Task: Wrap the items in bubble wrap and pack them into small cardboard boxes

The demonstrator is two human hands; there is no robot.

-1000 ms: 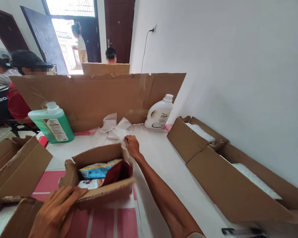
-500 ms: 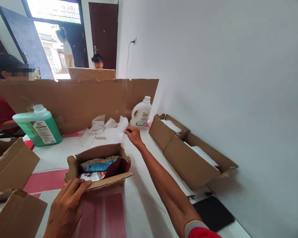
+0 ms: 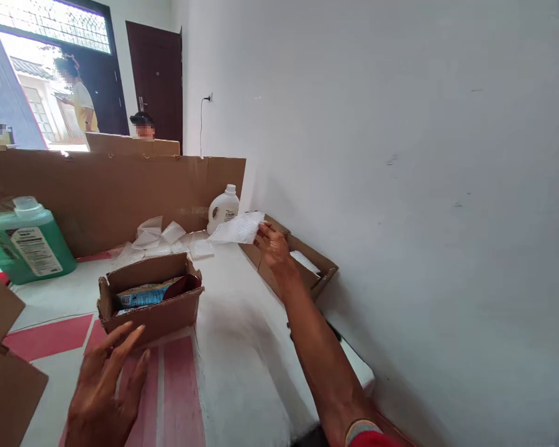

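Observation:
My right hand (image 3: pixel 272 245) grips a white sheet of bubble wrap (image 3: pixel 237 228) by its right edge, in the air in front of the white jug (image 3: pixel 224 208) and close to the cardboard boxes by the wall. More clear and white wrap pieces (image 3: pixel 161 239) lie in a loose heap left of it. Just in front of an open cardboard box (image 3: pixel 168 315), my left hand (image 3: pixel 109 379) has its fingers apart and holds nothing. Inside that box are a blue printed packet (image 3: pixel 146 296) and a dark red packet (image 3: pixel 182 287), partly hidden by the walls.
Two joined open boxes (image 3: pixel 319 282) holding white wrap stand along the wall. A green liquid bottle (image 3: pixel 30 245) is at the left, with more cardboard boxes (image 3: pixel 13 397) nearer. A cardboard screen (image 3: pixel 107 198) crosses the table's back. People are beyond it.
My right hand has lifted a bubble wrap sheet from the heap and carried it right. My left hand has come off the box edge. The view has turned right.

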